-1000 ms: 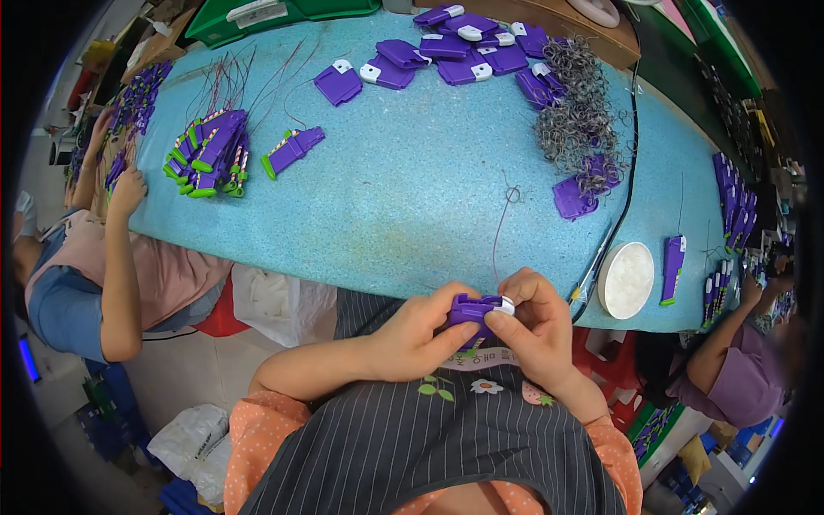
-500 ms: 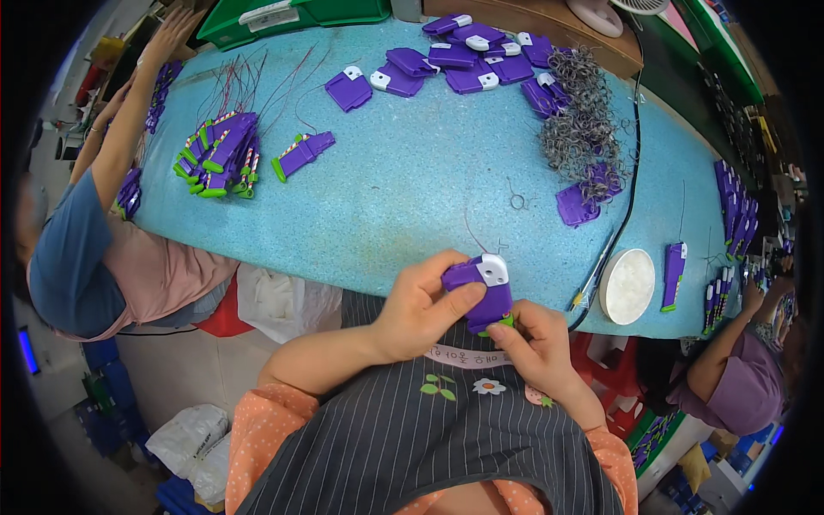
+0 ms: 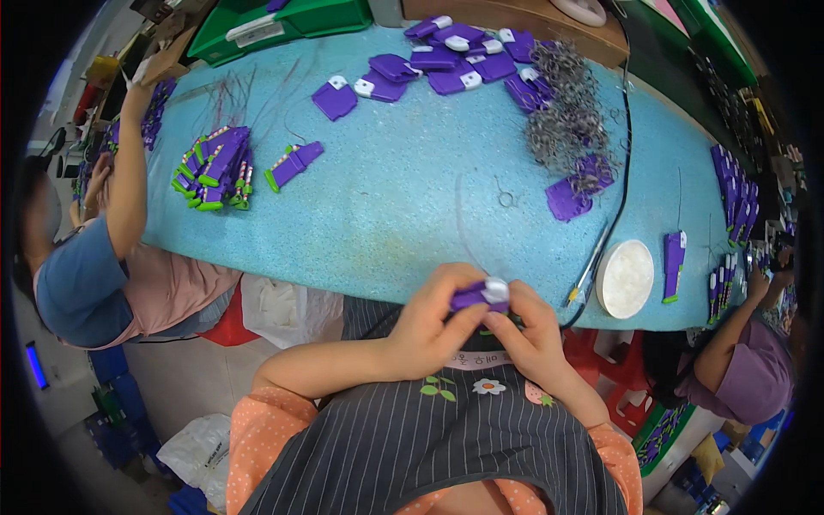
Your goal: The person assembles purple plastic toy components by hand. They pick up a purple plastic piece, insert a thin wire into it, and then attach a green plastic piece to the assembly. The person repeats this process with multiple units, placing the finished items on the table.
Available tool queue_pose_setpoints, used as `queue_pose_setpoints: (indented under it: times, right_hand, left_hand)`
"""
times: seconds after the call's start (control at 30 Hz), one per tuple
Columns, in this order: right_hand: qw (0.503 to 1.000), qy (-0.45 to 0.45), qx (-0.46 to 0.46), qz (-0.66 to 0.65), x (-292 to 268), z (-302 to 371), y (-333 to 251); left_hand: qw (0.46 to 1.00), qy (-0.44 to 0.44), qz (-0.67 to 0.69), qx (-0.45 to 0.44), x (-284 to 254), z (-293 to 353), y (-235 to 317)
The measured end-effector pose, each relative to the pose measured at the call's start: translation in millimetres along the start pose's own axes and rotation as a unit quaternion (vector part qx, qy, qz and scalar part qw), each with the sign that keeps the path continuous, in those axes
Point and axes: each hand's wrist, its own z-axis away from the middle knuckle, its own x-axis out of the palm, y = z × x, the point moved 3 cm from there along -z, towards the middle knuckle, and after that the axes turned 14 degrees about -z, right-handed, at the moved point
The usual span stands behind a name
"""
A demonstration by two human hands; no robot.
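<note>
Your left hand (image 3: 429,322) and your right hand (image 3: 528,330) meet just above your striped apron (image 3: 412,446), at the near edge of the blue table (image 3: 386,215). Both are closed around a small purple piece with a white end (image 3: 482,293): the left thumb and fingers pinch its purple body from the left, and the right fingers press against its white end and underside. The piece sits between your two hands, held off the table, close to your chest.

On the table ahead of your hands lies a small wire ring (image 3: 506,199), alone on the bare blue surface. Further off to the right is a tangled heap of grey wire rings (image 3: 562,120), with a purple piece (image 3: 568,197) at its near edge. A black cable (image 3: 625,154) runs down the table beside them toward a round white disc (image 3: 625,276), which lies near the table's edge just right of your right hand. A single purple strip (image 3: 674,262) lies right of the disc.

At the far side a row of purple pieces with white ends (image 3: 446,56) is spread out. To the left is a stack of purple and green strips (image 3: 215,167), with one loose strip (image 3: 292,165) just beside it. A person in a blue sleeve (image 3: 77,275) sits at the left end, arm raised over the table, and another person in purple (image 3: 751,369) works at the right end.
</note>
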Motion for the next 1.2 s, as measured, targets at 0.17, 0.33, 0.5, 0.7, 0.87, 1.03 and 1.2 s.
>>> queue_pose_setpoints:
  times: [0.17,0.33,0.5,0.7,0.87,1.03,1.2]
  right_hand:
    - [0.962,0.252,0.016,-0.101,-40.1,23.4,-30.2]
    - [0.860,0.468,-0.204,-0.008,-171.3,62.1,-41.3]
    - [0.863,0.477,-0.111,0.120,-234.4,63.4,-3.6]
    - [0.670,0.451,-0.064,0.586,-217.5,49.6,6.7]
    - [0.908,0.186,-0.139,0.348,-57.4,0.2,-52.7]
    - [0.959,-0.023,-0.149,0.239,10.6,-30.1,-50.7]
    - [0.974,0.010,-0.121,0.190,28.2,-38.8,-39.2]
  left_hand:
    - [0.925,-0.003,-0.359,0.121,-45.5,-50.6,9.5]
    - [0.779,0.194,-0.582,0.134,-152.8,-170.8,-49.2]
    - [0.764,0.148,-0.602,0.177,-159.9,-189.3,-56.9]
    - [0.890,0.188,-0.405,0.093,-130.3,-120.6,6.0]
    - [0.990,0.027,-0.134,-0.046,-46.8,-30.1,15.4]
    - [0.999,0.031,-0.002,-0.025,-29.9,-3.3,20.4]
    - [0.999,-0.031,0.027,0.001,-33.9,8.3,-2.2]
